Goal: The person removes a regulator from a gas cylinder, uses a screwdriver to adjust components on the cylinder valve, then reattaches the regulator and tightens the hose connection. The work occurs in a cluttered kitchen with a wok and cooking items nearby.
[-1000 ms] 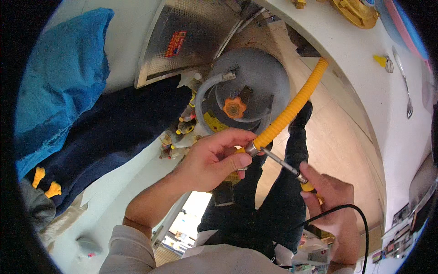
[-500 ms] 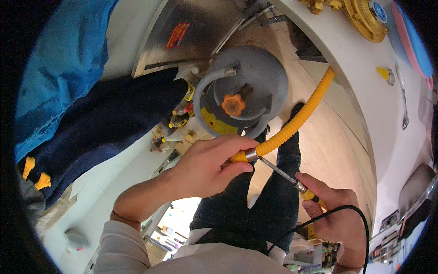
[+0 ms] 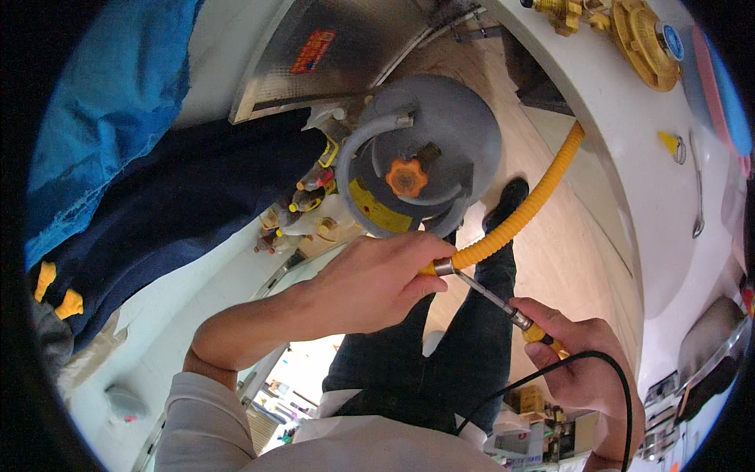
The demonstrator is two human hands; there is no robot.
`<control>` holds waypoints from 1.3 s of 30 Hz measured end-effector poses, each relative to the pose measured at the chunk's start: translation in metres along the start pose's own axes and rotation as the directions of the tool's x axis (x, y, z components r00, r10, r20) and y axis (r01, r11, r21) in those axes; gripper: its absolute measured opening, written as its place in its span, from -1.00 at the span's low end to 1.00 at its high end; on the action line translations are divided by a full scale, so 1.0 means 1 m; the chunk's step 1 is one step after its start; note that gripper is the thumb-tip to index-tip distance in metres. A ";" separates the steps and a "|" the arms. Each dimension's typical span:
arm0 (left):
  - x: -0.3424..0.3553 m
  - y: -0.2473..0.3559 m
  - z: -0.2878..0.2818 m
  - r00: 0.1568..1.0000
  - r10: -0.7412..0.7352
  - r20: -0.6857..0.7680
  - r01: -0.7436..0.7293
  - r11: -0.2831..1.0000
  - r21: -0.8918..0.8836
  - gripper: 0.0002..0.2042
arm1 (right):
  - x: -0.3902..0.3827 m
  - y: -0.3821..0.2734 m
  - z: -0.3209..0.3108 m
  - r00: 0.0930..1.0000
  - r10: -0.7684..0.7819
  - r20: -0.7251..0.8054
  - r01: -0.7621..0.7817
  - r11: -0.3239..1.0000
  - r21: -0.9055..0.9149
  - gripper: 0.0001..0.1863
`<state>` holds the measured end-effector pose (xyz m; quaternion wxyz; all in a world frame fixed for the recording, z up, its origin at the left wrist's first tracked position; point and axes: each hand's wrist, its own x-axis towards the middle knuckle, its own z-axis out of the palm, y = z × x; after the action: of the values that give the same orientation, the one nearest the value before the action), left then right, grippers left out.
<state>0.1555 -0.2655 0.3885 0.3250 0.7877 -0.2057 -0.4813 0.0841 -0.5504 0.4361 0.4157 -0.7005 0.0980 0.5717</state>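
My left hand (image 3: 393, 275) pinches the near end of a yellow corrugated hose (image 3: 525, 214), just beside a silver metal clamp (image 3: 443, 267) that rings it. In my right hand (image 3: 578, 346) is a screwdriver (image 3: 515, 316) with a yellow and black handle and a long metal shaft. Its tip meets the side of the clamp; the exact contact is too small to make out. From there the hose curves up to the right and passes out of sight at the white counter edge. Beyond my hands stands a grey gas cylinder (image 3: 472, 126) with an orange valve knob (image 3: 406, 178).
On the white counter (image 3: 629, 134) at right lie a brass gas regulator (image 3: 641, 47), a small yellow piece with a clamp (image 3: 674, 146) and a wrench (image 3: 698, 189). Several bottles (image 3: 308, 197) stand left of the cylinder. Dark cloth (image 3: 189, 181) hangs at left. A black cable crosses my right wrist.
The hose end and clamp have shifted slightly right with my left hand. The screwdriver stays at the clamp. The view has moved a little.
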 end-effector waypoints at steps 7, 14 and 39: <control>0.004 -0.003 0.001 0.999 -0.017 0.027 0.017 1.000 -0.014 -0.62 | -0.001 0.007 0.002 0.989 -0.116 -0.091 0.095 0.973 -0.209 -0.45; 0.007 0.000 0.002 1.000 -0.003 0.028 0.004 1.000 -0.024 -0.71 | 0.001 0.000 -0.005 0.990 -0.109 -0.085 0.086 0.966 -0.243 -0.45; 0.019 -0.002 0.008 0.934 -0.154 0.321 0.244 0.933 -0.264 -0.55 | 0.046 0.023 0.039 0.953 -0.248 -0.175 0.279 0.942 0.186 -0.77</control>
<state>0.1575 -0.2792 0.3728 0.3550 0.6654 -0.0950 -0.6498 0.0570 -0.5229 0.3850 0.5514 -0.7005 0.0932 0.4434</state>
